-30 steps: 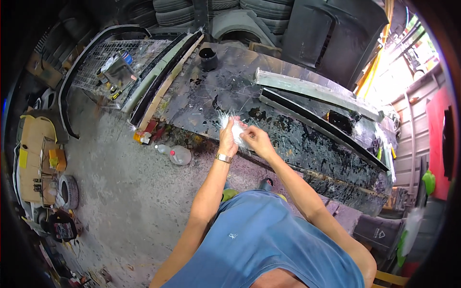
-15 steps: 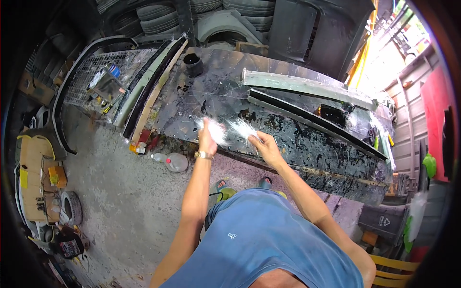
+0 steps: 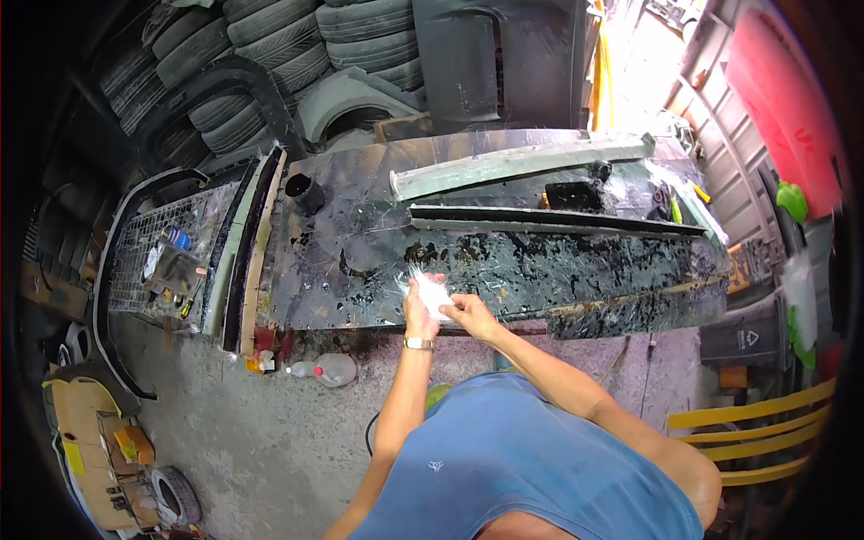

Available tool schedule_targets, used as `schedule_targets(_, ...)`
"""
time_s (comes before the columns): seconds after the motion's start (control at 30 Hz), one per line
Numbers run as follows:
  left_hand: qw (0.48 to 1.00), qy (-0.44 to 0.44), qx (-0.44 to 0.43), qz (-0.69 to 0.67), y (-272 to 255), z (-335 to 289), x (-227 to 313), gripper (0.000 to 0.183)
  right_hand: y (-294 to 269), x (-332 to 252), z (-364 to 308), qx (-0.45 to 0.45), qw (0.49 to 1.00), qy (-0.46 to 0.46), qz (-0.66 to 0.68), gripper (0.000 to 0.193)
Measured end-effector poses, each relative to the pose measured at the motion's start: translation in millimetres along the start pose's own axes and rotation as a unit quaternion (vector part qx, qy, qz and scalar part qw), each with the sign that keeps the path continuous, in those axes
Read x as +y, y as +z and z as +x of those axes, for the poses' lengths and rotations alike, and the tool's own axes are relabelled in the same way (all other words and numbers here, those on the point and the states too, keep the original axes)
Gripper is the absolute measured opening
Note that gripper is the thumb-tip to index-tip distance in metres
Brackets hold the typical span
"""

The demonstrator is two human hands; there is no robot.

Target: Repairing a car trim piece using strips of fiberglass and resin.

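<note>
A tuft of white glass fibre (image 3: 430, 290), with loose strands sticking out, lies in my left hand (image 3: 419, 311), the thumb closed over it. My right hand (image 3: 473, 319) pinches the near right edge of the same tuft, so the two hands almost meet. Both are above the front edge of a dark worktable (image 3: 360, 238) spattered with black. Farther back on this table lie a long black channel-shaped strip (image 3: 540, 219) and a pale green long moulding (image 3: 522, 169). A black pot (image 3: 304, 193) stands toward the table's left end.
More long strips (image 3: 243, 261) lean across the table's left end, beside a wire grid (image 3: 135, 243) bearing tools and a can. Plastic bottles (image 3: 336, 370) stand on the floor by the table. Stacked tyres (image 3: 369, 36) rise behind; a yellow slatted seat (image 3: 756, 418) is at right.
My hands have come together; the separate fibre pieces they held now form one tuft between them. The view has tilted up and shifted, showing more of the tyres behind.
</note>
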State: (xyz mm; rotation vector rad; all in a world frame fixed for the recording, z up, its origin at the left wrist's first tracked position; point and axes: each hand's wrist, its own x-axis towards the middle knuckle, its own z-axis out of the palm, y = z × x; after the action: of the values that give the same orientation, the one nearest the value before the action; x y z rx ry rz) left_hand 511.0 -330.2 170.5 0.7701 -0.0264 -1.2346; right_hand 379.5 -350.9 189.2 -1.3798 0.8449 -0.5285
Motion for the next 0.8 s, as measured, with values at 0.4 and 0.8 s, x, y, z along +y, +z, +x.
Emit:
schedule_targets(0.4, 0.997, -0.046, -0.061, 0.014, 32.8, -31.4, 22.3, 0.05, -39.3, -43.4, -14.0, 0.013, 0.996, -0.073, -0.039, 0.022)
schedule_targets(0.8, 0.983, 0.062, -0.012, 0.172, 10.9, -26.1, 34.7, 0.037, -34.4, -71.4, -43.5, 0.088, 0.972, -0.142, -0.164, 0.025)
